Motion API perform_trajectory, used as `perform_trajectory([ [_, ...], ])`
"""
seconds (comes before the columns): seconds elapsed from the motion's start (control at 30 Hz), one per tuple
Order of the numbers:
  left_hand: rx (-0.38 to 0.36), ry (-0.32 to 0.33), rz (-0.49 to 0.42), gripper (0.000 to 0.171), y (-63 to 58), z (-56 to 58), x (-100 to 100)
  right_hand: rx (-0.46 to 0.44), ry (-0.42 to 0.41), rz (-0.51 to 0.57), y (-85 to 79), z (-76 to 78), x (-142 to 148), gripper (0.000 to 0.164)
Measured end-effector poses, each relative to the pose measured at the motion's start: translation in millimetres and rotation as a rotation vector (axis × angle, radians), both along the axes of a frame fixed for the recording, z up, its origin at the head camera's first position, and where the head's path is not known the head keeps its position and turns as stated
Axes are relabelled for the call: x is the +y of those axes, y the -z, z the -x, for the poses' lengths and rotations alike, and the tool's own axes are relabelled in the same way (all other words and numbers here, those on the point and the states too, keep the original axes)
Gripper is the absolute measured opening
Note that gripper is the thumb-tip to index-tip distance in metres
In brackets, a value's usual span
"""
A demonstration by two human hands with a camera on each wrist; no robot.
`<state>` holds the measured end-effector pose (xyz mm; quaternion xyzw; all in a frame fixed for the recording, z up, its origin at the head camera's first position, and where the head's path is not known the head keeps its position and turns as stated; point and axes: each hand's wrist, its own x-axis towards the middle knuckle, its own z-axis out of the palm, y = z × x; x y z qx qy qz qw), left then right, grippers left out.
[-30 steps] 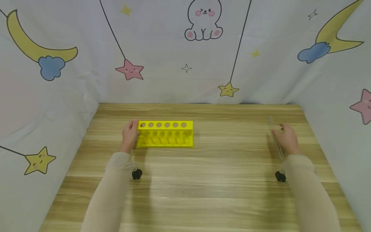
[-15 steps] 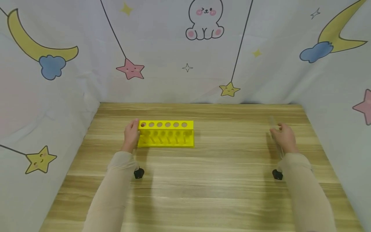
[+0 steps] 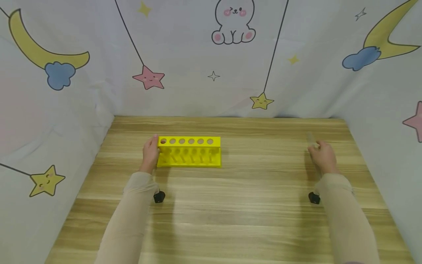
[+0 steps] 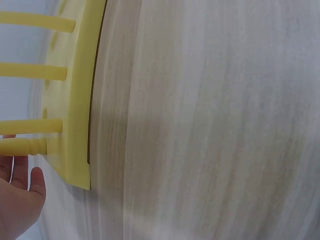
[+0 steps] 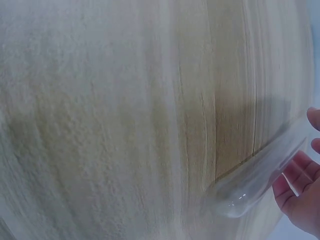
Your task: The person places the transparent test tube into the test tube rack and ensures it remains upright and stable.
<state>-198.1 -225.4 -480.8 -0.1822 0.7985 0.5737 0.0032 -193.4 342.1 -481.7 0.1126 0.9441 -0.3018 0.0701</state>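
A yellow test tube rack (image 3: 186,141) stands upright on the left half of the table, with a row of round holes along its top. My left hand (image 3: 150,154) grips its left end; the left wrist view shows fingers behind the end post (image 4: 22,146) and the thumb beside it. On the right, my right hand (image 3: 324,157) holds a clear test tube (image 3: 310,138) between thumb and fingers. In the right wrist view the tube (image 5: 245,187) lies slanted low over the wood, its rounded end towards the camera; the hand partly covers the other end.
The wood-grain table (image 3: 237,220) runs back to a white cloth (image 3: 184,44) printed with stars and moons, which also hangs at both sides. A small black piece (image 3: 159,197) shows at the left cuff, another (image 3: 314,198) at the right cuff.
My right hand has shifted slightly left and closed in on the test tube, whose near end is now hidden behind the hand and sleeve. The left hand stays at the rack.
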Motion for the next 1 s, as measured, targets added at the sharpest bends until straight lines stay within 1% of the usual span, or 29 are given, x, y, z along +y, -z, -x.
perform_trajectory([
  [0.2, 0.005, 0.001, 0.011, 0.057, 1.9, 1.1, -0.2, 0.002, 0.0, -0.012, 2.7, -0.5, 1.6, 0.059],
  [0.4, 0.006, 0.027, 0.042, 0.064, 3.6, 1.4, -1.3, 0.028, 0.0, -0.041, 6.1, -0.8, 1.5, 0.056],
  [0.57, -0.02, 0.041, 0.045, 0.069, 3.8, 1.3, -2.1, 0.028, -0.001, -0.04, 5.1, -1.9, -0.5, 0.055],
  [0.7, -0.032, 0.036, 0.043, 0.069, 4.1, 1.5, -1.9, 0.028, 0.002, -0.044, 5.0, -2.5, -1.3, 0.055],
  [0.9, -0.003, 0.017, 0.043, 0.064, 4.9, 1.9, -1.1, 0.044, 0.009, -0.052, 6.7, -3.1, -1.7, 0.054],
  [1.0, 0.005, 0.014, 0.043, 0.063, 5.3, 1.8, -0.7, 0.066, 0.008, -0.058, 7.7, -3.2, -1.6, 0.053],
])
